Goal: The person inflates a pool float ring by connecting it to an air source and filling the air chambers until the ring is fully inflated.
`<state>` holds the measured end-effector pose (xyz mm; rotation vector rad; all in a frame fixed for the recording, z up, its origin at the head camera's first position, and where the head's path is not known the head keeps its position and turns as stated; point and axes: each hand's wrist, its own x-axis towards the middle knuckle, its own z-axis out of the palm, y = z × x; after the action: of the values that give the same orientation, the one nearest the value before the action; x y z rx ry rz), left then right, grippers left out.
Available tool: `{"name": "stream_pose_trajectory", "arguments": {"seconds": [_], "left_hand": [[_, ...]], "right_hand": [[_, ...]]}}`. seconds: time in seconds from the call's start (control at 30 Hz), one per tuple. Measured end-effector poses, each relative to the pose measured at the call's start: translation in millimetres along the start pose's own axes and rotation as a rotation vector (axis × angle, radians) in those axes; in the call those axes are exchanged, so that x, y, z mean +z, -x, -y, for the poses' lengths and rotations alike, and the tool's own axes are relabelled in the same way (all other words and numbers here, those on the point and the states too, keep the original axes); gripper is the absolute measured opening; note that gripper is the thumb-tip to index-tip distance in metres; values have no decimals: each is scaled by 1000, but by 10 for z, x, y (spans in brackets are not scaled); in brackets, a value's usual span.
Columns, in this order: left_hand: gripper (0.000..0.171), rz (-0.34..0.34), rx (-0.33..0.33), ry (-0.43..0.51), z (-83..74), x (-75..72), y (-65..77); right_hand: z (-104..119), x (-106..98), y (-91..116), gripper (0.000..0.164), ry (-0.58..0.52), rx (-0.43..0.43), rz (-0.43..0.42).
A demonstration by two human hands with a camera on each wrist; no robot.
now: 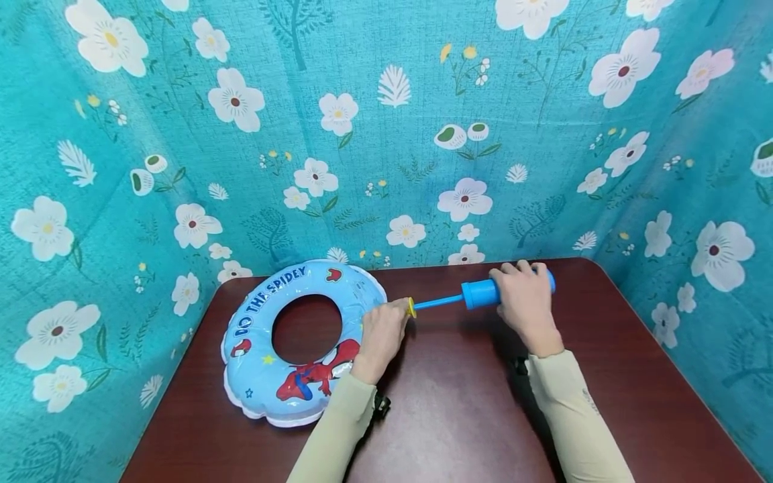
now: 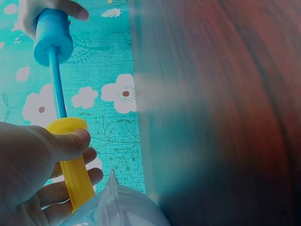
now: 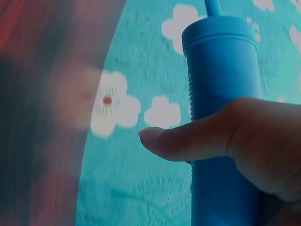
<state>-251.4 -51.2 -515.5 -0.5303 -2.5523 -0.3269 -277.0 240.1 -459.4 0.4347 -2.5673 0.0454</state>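
A light blue inflatable swim ring (image 1: 256,352) with a cartoon figure and lettering lies on the table's left side. My left hand (image 1: 383,332) is at the ring's right edge. Its thumb and fingers hold the yellow end piece (image 2: 77,181) of a blue hand air pump (image 1: 481,294). In the left wrist view, that piece's lower end goes behind the ring's seam, so its contact with the ring is hidden. A thin blue rod (image 2: 57,87) stretches between the yellow piece and the barrel. My right hand (image 1: 525,302) grips the barrel (image 3: 223,70), thumb lying across it.
The dark reddish-brown tabletop (image 1: 447,402) has a rounded far corner at the right. A teal flowered curtain (image 1: 386,147) hangs behind the table and along both sides. Dark wrist cameras show beneath both sleeves.
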Motion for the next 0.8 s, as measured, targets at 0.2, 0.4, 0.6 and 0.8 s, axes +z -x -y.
{"name": "stream_pose_trajectory", "arguments": {"seconds": [0.2, 0.4, 0.6, 0.8], "left_hand": [[19, 14, 3, 13, 6, 4, 22], [22, 3, 19, 14, -5, 23, 43], [23, -14, 27, -3, -31, 19, 39], [19, -5, -4, 34, -27, 6, -3]], "right_hand": [[351, 130, -17, 41, 42, -65, 30], [655, 261, 12, 26, 61, -136, 42], [748, 324, 33, 38, 7, -165, 73], [421, 207, -39, 51, -56, -85, 72]]}}
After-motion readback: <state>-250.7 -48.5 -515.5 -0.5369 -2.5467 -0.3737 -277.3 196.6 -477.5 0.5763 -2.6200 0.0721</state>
